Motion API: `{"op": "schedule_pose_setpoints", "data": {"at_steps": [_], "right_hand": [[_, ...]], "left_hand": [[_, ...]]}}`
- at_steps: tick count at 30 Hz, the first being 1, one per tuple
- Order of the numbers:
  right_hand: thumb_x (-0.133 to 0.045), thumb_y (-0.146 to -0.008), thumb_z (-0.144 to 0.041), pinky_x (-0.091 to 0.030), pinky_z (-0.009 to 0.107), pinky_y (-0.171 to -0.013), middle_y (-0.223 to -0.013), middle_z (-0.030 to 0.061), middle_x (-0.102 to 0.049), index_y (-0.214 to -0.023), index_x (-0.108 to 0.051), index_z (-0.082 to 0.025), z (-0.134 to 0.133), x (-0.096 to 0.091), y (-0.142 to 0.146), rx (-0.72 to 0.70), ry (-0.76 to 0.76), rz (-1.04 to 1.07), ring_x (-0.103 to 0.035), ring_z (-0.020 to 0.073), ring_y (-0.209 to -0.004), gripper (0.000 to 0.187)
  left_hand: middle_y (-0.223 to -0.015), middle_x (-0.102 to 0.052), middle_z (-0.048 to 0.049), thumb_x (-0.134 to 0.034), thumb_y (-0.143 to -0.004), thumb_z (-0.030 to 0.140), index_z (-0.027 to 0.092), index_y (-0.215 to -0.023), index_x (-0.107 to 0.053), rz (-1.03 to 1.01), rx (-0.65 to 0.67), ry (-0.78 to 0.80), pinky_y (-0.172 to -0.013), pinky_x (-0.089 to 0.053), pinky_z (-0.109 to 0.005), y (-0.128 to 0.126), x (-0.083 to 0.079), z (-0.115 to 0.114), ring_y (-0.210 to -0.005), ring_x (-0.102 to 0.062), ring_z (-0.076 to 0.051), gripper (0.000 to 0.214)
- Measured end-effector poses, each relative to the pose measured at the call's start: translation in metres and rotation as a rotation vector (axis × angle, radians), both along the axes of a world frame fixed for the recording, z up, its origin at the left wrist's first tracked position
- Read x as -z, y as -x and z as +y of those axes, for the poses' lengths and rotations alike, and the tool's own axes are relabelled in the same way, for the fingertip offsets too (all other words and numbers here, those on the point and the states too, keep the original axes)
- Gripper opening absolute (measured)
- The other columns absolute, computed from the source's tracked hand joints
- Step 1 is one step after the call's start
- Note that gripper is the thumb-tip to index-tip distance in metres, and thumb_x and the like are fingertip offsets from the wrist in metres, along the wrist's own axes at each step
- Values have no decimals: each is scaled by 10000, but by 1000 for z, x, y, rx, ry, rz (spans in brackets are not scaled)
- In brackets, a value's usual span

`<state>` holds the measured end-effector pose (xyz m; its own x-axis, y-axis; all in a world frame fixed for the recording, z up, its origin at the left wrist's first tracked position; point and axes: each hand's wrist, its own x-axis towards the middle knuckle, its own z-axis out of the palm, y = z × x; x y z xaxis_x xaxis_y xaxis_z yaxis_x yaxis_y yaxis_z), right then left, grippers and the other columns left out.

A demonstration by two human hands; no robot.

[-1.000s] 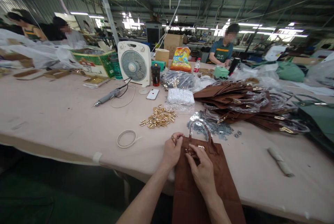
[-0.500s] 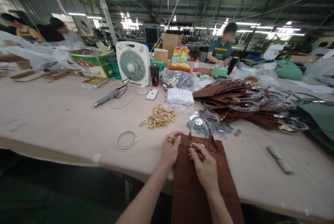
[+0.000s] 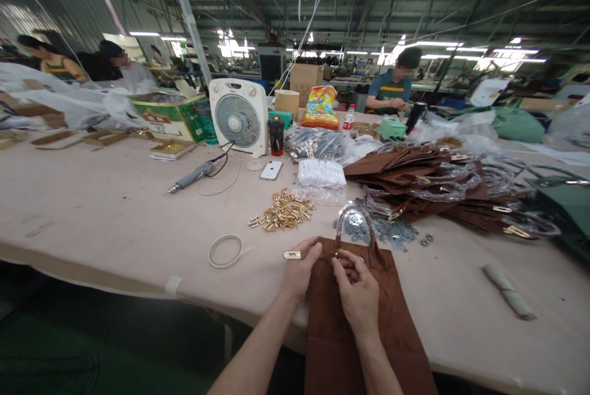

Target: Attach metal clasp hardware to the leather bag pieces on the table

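A brown handbag panel [image 3: 350, 315] lies at the table's front edge, its lower part hanging toward me. Its handle [image 3: 354, 214], wrapped in clear plastic, arches up from the top edge. My left hand [image 3: 298, 269] is closed on the panel's upper left corner, thumb on top. A gold slotted plate [image 3: 292, 254] sticks out to the left at those fingers; how it is attached is hidden. By the handle's left base my right hand [image 3: 359, 287] pinches a small shiny metal piece [image 3: 337, 255], mostly covered by the fingertips.
Gold fittings [image 3: 283, 211] form a pile ahead, beside flat grey metal plates [image 3: 391, 226]. A tape roll [image 3: 225, 252], an electric screwdriver [image 3: 191, 177], a phone [image 3: 271, 169] and a fan [image 3: 238, 117] are leftward. Brown panels [image 3: 415, 168] are stacked right. A co-worker [image 3: 391, 88] sits across.
The gold plate at my left hand has turned and now shows its slotted face pointing left. My right fingers have closed in tighter by the handle base. The view has shifted slightly.
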<state>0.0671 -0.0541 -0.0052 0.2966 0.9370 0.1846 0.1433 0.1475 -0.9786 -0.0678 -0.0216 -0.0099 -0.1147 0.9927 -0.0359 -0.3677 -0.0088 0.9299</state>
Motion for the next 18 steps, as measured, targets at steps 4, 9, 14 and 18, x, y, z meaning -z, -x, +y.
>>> {"op": "schedule_pose_setpoints", "data": {"at_steps": [4, 9, 14, 18], "right_hand": [[-743, -881, -549, -614, 296, -688, -935, 97, -757, -1129, -757, -165, 2, 2, 2, 22, -5, -27, -719, 212, -779, 457], [-740, -884, -533, -610, 301, -723, -972, 99, -762, -1154, -764, -169, 3, 5, 3, 30, -4, -31, -721, 211, -803, 454], [-752, -870, -530, -610, 305, -699, -959, 95, -764, -1163, -768, -167, 6, 8, 2, 25, 22, -11, -714, 208, -773, 468], [-735, -889, -522, -610, 308, -708, -986, 102, -771, -1150, -773, -162, 10, 10, 1, 1, 1, -59, -716, 207, -772, 446]], "left_hand": [[-1204, -781, -131, -805, -836, 514, 161, -1166, -776, -20, 46, 0, -1061, -554, -470, 3, 4, 1, -1136, -723, -320, 484], [-1182, -788, -125, -781, -870, 501, 164, -1202, -764, -55, 123, -19, -1063, -550, -461, 2, 2, 1, -1144, -722, -317, 473], [-1188, -788, -121, -784, -870, 484, 171, -1201, -769, -49, 121, -26, -1076, -543, -453, 0, 0, -1, -1129, -732, -307, 457], [-1206, -785, -112, -767, -881, 458, 173, -1208, -775, 19, 93, -51, -1087, -540, -444, 0, 0, -1, -1136, -727, -296, 433]]}}
